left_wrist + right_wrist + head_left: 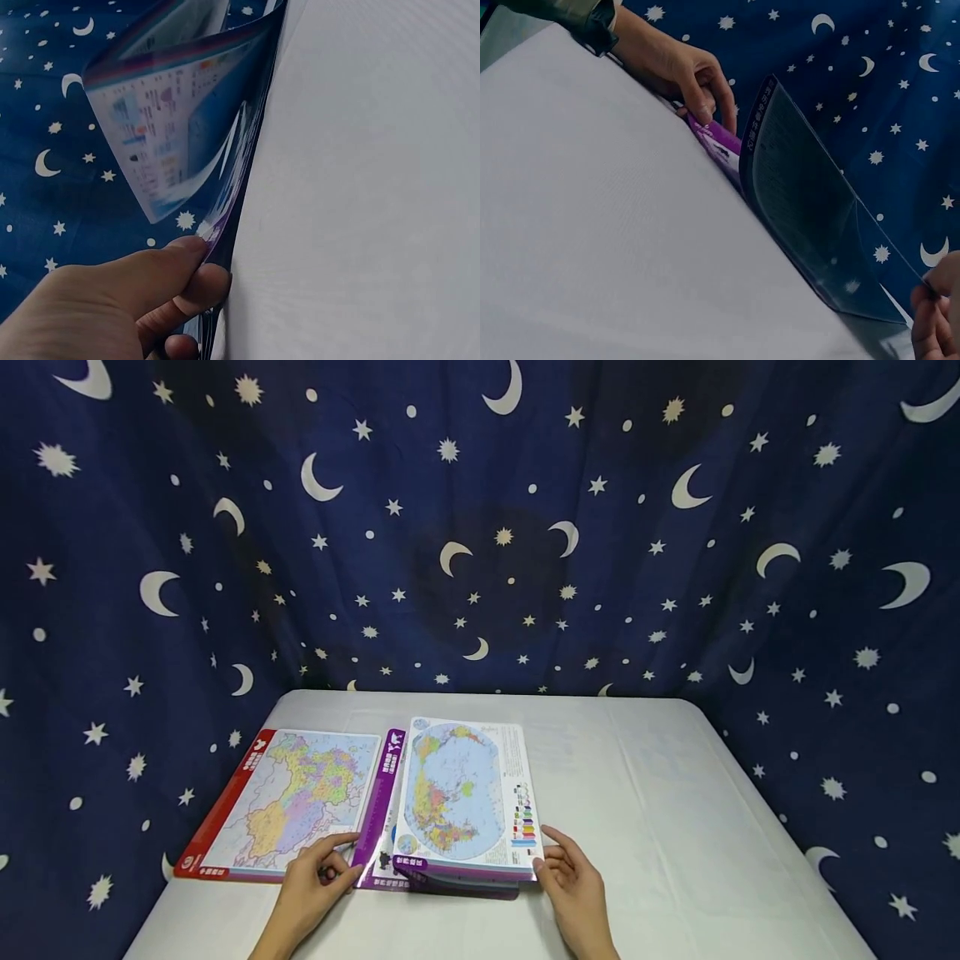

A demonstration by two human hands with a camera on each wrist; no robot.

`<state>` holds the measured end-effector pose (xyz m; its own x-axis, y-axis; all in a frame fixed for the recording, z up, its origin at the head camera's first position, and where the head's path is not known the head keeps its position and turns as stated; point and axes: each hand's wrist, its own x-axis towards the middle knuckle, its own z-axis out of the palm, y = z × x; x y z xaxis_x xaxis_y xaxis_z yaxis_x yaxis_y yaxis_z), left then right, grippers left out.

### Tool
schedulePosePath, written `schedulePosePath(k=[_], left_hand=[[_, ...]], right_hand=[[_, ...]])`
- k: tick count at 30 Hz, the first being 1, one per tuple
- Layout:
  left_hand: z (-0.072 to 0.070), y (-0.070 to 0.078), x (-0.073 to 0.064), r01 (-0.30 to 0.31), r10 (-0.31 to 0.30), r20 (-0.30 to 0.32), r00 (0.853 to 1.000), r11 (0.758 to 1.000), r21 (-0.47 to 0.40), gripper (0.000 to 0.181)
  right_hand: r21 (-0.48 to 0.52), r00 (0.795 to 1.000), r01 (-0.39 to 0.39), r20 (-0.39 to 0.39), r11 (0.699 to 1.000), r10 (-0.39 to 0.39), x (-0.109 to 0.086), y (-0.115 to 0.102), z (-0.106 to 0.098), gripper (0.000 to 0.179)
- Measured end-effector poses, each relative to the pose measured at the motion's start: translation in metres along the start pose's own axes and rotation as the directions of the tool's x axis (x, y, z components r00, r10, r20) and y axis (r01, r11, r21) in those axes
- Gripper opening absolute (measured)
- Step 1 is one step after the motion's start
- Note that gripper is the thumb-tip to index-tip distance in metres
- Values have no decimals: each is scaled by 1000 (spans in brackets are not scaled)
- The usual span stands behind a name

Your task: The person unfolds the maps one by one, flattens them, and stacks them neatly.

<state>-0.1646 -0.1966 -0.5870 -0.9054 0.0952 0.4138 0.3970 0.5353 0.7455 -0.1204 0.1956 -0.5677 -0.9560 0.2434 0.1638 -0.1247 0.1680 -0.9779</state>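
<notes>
A purple-edged world map booklet (378,793) of glossy layered sheets lies near the middle of the table, opened. My left hand (311,877) pinches its purple left edge near the lower corner, thumb on top. At the other side my right hand (576,889) pinches the lower right corner of the lifted sheets, whose top one shows a world map (457,793). Through the left wrist view the raised sheets (161,135) curl up above my left thumb. In the right wrist view their dark underside (802,195) stands tilted between both hands.
A red-edged map booklet (311,797) lies flat just left of the purple one. Both are on a white-covered table (637,810). A dark blue curtain (480,527) with moons and stars surrounds the table's back and sides.
</notes>
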Motion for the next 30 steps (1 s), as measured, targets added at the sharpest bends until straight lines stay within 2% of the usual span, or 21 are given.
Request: schedulePosePath(k=[6, 16, 30], left_hand=[[1, -1, 0, -5, 5, -3, 1000, 1000, 5, 48], [-1, 0, 1, -22, 22, -6, 1000, 1000, 8, 48], [0, -4, 0, -25, 25, -3, 1000, 1000, -5, 48]], right_hand=[[-39, 997, 6, -73, 999, -9, 3, 2, -7, 45], [-25, 981, -39, -190, 999, 33, 4, -2, -19, 37], [16, 929, -58, -365, 998, 60, 12, 3, -63, 31]])
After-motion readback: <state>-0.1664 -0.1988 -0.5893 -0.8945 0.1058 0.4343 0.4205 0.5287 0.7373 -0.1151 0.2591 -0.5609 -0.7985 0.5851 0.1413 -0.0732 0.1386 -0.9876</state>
